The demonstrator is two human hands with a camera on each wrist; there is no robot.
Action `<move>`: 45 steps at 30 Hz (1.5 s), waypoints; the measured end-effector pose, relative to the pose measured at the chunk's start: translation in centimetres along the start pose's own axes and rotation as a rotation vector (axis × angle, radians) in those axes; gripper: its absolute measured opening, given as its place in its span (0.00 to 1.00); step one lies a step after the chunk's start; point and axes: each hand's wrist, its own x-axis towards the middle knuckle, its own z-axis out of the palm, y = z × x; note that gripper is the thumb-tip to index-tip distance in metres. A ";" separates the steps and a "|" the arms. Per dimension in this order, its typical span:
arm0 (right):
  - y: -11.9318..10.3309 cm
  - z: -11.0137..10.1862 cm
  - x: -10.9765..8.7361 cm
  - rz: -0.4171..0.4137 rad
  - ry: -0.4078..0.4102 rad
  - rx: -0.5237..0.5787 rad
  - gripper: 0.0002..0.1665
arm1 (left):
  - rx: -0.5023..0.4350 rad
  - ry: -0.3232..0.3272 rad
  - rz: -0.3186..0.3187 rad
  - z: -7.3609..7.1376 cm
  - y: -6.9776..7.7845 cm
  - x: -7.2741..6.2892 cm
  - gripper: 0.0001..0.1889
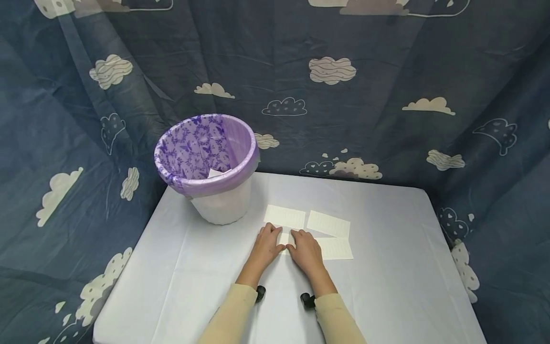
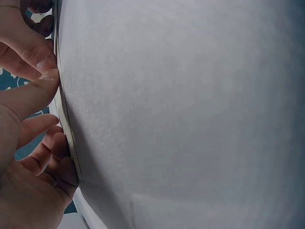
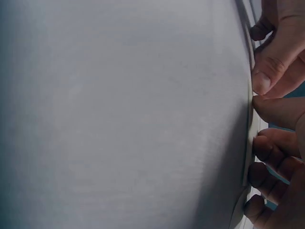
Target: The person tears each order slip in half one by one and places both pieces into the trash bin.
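A white-covered bench (image 1: 395, 286) stands before dark-blue cloud-print fabric (image 1: 374, 43). The left hand (image 1: 264, 244) and right hand (image 1: 307, 251), each grip spread, press a cream rectangular paper slip (image 1: 284, 239) against it, beside three similar slips (image 1: 329, 224).

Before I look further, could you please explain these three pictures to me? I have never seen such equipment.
There is no machine here, only a person's two bare hands. The wide picture comes from a camera on the head, looking forward and down; the other two come from cameras on the left and right wrists. On the white-covered table lie pale paper pieces, near a white bin with a purple liner. The left hand and right hand touch one piece, thumbs close together. I see nothing lifted.
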 end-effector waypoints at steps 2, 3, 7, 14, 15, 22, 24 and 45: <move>0.1 0.1 -0.1 0.006 0.008 -0.005 0.29 | -0.018 -0.006 -0.003 0.0 0.1 0.0 0.32; 0.1 0.2 -0.1 0.005 0.014 -0.008 0.28 | -0.026 -0.009 -0.006 0.0 0.1 0.0 0.32; 0.2 0.5 -0.3 -0.006 0.041 -0.026 0.26 | -0.060 -0.015 -0.015 0.0 0.1 0.0 0.34; 0.3 0.7 -0.8 -0.023 0.079 -0.034 0.23 | -0.086 -0.024 -0.022 0.3 0.0 -0.2 0.35; 0.4 0.8 -0.9 -0.021 0.079 -0.036 0.23 | -0.088 -0.030 -0.024 0.4 0.0 -0.3 0.34; 0.5 0.9 -1.0 -0.030 0.096 -0.048 0.22 | -0.110 -0.024 -0.026 0.4 0.1 -0.4 0.33; 0.4 0.9 -1.0 -0.033 0.101 -0.045 0.22 | -0.110 -0.014 -0.024 0.4 0.1 -0.4 0.33; 0.0 0.0 -1.2 -0.022 0.146 0.027 0.12 | -0.106 -0.025 -0.009 0.1 0.5 -0.3 0.21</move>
